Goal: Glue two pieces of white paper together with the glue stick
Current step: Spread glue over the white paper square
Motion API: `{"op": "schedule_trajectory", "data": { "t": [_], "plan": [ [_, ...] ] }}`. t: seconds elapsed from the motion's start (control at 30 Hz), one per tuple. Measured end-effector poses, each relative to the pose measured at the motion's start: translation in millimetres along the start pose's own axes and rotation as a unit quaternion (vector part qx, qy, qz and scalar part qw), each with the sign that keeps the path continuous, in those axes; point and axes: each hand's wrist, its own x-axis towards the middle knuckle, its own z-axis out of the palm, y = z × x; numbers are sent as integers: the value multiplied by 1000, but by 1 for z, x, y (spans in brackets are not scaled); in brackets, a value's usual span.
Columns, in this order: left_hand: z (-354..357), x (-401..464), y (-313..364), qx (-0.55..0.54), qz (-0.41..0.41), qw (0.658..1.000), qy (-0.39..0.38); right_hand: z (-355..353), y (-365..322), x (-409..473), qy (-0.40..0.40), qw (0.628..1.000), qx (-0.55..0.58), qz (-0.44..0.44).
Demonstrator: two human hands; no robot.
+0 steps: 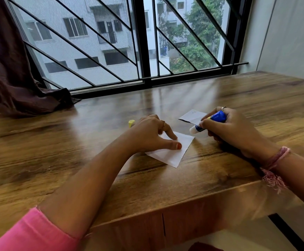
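Left hand (pixel 152 132) flat-fingered on near paper (pixel 173 154) by surface (pixel 57 142) front edge; right hand (pixel 232 131) gripping glue stick (pixel 209 122), tip beside paper.

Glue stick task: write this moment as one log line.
left hand presses paper | right hand holds glue stick | cap off

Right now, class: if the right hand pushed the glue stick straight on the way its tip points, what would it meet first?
Probably the near paper, at its right corner beside the glue stick tip; depth is unclear.
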Motion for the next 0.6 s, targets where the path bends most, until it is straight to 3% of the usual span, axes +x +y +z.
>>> {"op": "schedule_trajectory", "data": {
  "t": [0.6],
  "plan": [
    [-1,3,-4,-28,-13,999,9,1,-2,-3,-45,994,-76,-62]
  ]
}}
